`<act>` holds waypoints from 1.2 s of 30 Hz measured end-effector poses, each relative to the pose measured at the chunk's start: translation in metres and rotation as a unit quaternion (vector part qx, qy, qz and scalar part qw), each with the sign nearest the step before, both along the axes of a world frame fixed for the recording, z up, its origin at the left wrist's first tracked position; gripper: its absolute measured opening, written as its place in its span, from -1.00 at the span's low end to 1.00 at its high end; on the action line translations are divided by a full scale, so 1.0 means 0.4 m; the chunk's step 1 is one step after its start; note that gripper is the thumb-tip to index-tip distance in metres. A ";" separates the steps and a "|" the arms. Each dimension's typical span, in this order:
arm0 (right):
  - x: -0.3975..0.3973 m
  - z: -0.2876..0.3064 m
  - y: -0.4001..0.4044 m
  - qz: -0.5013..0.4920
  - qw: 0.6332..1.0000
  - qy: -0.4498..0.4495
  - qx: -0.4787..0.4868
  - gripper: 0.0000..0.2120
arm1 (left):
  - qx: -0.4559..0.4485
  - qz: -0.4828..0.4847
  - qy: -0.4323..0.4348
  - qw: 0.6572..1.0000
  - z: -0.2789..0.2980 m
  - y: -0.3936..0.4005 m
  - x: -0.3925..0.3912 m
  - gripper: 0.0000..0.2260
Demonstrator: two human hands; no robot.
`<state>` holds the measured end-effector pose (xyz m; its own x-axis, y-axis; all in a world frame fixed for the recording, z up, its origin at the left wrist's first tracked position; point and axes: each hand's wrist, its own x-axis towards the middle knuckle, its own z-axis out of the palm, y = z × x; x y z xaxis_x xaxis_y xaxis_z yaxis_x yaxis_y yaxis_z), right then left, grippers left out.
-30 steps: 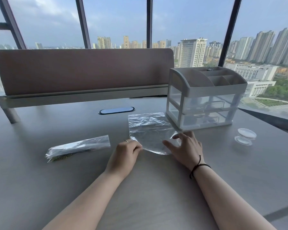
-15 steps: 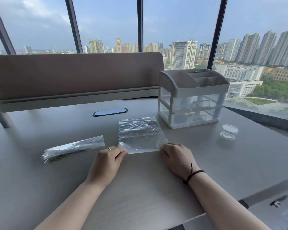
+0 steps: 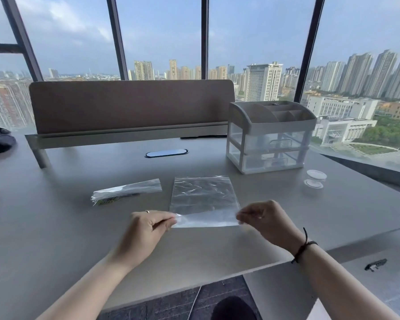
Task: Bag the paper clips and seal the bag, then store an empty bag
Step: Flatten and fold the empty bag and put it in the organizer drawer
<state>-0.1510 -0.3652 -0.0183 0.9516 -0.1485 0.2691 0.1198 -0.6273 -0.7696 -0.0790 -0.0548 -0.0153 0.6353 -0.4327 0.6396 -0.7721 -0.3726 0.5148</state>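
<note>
One empty clear bag [image 3: 203, 199] lies flat on the bench [image 3: 56, 227], its near edge pinched at both corners by the left hand [image 3: 148, 227] and right hand [image 3: 267, 221]; a second, filled bag [image 3: 127, 190] rests left of it, apart.

Head camera looks forward and down over the desk [image 3: 56, 227], near.

No text, label or number can be read anywhere (bags and organizer included).
</note>
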 end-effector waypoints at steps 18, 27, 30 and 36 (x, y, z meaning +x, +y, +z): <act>-0.123 0.130 0.008 0.071 0.997 0.039 0.001 -0.80 | 0.048 -0.083 0.121 0.988 0.095 0.065 -0.141 -0.87; -0.128 0.113 -0.016 0.107 0.990 0.081 0.034 -0.81 | 0.075 -0.090 0.161 0.980 0.094 0.049 -0.152 -0.88; -0.122 0.113 -0.021 0.124 0.987 0.084 0.058 -0.83 | 0.072 -0.090 0.191 0.975 0.101 0.044 -0.147 -0.90; -0.081 0.115 -0.018 0.108 0.981 0.047 0.155 -0.77 | 0.018 -0.088 0.269 0.959 0.116 0.016 -0.089 -0.92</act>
